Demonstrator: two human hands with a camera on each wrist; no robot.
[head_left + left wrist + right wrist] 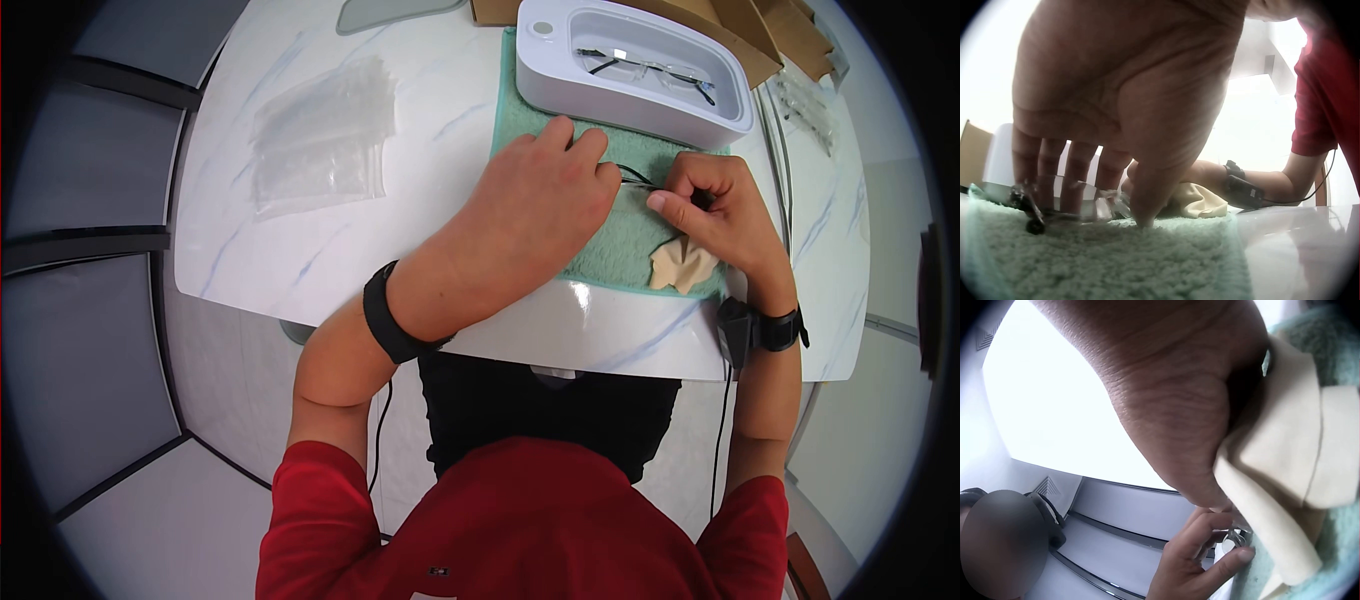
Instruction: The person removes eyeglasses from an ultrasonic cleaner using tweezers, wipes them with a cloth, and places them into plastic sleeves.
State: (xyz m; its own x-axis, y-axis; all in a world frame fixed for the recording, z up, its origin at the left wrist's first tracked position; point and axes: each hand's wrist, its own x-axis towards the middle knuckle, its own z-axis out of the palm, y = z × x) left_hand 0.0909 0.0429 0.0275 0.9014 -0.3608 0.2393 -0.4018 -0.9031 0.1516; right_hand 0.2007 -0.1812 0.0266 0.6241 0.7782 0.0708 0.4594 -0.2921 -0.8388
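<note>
A pair of glasses with clear lenses [1072,187] and thin dark parts is between my hands, low over a green towel [600,255]. My left hand [550,195] holds it, thumb on one side and fingers on the other. On the right, my right hand [725,210] pinches a thin dark end of the glasses [640,180] between thumb and curled index finger. A crumpled beige cloth [683,265] hangs under the right hand, over the towel; in the right wrist view the cloth [1279,450] lies right against the palm. Part of the glasses is hidden behind the left hand.
A white cleaning tub [620,120] stands at the towel's back edge, with another pair of glasses [650,68] inside. Clear plastic bags [325,135] lie on the left of the marbled table [440,100]. Behind are cardboard boxes [735,35]; cables [778,170] run along the right.
</note>
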